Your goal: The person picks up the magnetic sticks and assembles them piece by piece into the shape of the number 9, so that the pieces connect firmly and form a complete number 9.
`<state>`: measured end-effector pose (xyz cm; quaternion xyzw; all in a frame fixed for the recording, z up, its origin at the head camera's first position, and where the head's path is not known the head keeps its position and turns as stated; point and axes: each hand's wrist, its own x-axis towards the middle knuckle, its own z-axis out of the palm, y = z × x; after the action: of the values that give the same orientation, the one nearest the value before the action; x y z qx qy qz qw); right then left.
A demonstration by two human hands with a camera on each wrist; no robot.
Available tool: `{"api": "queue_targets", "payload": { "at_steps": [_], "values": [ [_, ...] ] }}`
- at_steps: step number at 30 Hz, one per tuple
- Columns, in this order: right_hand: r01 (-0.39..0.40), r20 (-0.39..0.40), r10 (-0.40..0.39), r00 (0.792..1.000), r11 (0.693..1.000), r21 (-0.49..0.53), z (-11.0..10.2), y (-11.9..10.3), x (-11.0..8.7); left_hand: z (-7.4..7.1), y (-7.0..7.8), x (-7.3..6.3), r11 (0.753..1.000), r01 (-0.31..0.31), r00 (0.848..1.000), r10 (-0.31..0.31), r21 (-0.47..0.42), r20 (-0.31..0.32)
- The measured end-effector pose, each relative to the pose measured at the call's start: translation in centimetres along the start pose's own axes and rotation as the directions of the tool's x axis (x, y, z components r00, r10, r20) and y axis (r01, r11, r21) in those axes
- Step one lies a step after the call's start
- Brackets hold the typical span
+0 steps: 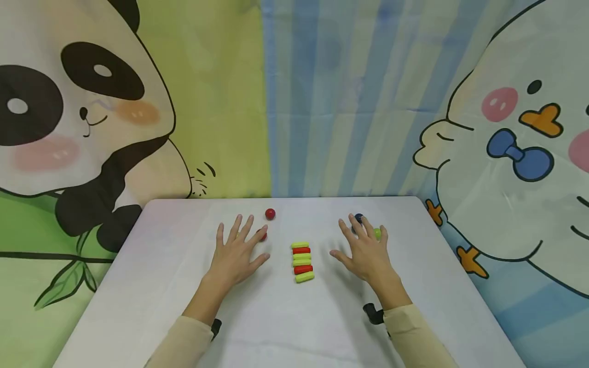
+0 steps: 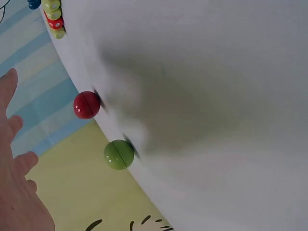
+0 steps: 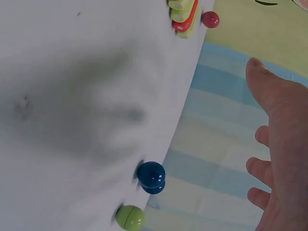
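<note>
Six short rods (image 1: 302, 263), four yellow-green and two red, lying in column on table (image 1: 276, 322) between hands. Left hand (image 1: 233, 258) hovering near two red balls (image 1: 270, 214) and one green ball (image 2: 119, 154), grip standing apart. Right hand (image 1: 369, 255) hovering near two dark-blue balls (image 3: 151, 174) and another green ball (image 3: 130, 218), grip likewise standing apart. Panda-printed cloth (image 1: 221, 102) hanging behind table.

On the table (image 1: 285, 327) lies a row of sticks (image 1: 302, 262) – balls (image 1: 270, 214) farther back, left and right
</note>
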<state>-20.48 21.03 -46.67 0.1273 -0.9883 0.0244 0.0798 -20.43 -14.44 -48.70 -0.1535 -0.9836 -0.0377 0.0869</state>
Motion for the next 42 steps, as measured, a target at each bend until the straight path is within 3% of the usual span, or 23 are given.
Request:
{"api": "queue_targets", "payload": {
  "at_steps": [4, 8, 14, 26, 29, 33, 35, 42],
  "values": [
    [-0.006, -0.030, 0.006, 1.000, 1.000, 0.011, 0.6, 0.3, -0.4, 0.4, -0.1, -0.5, 0.999, -0.012, 1.000, 0.011, -0.053, -0.025],
    [0.022, -0.050, -0.018, 0.999, 0.996, 0.081, 1.7, 0.6, -1.0, 0.7, 0.2, -1.0, 0.995, -0.018, 1.000, 0.018, -0.095, 0.001],
    [0.060, -0.125, -0.041, 0.991, 0.986, 0.156, 2.4, 1.1, -1.4, 1.5, 0.9, -0.5, 0.988, -0.059, 0.998, 0.055, -0.141, -0.033],
    [0.083, -0.085, -0.066, 0.994, 0.974, 0.213, 3.5, 1.0, -0.6, 1.9, 1.7, -0.4, 0.985, -0.031, 0.999, 0.028, -0.168, -0.015],
    [0.083, -0.059, -0.068, 0.996, 0.941, 0.328, 3.4, 1.2, -0.1, 1.9, 2.1, -0.1, 0.979, -0.048, 0.999, 0.044, -0.198, -0.025],
    [0.066, 0.003, -0.078, 0.997, 0.862, 0.503, 3.7, 1.5, 0.3, 2.2, 2.8, 0.0, 0.975, -0.040, 0.999, 0.036, -0.218, -0.021],
    [0.053, 0.031, -0.083, 0.996, 0.838, 0.543, 3.9, 1.4, 0.4, 2.4, 3.1, 0.0, 0.973, -0.030, 1.000, 0.030, -0.230, -0.005],
    [-0.012, 0.129, -0.081, 0.988, 0.803, 0.596, 4.9, 0.7, 0.6, 2.9, 3.9, -0.1, 0.946, -0.009, 0.993, 0.046, -0.323, 0.105]
  ]
}}
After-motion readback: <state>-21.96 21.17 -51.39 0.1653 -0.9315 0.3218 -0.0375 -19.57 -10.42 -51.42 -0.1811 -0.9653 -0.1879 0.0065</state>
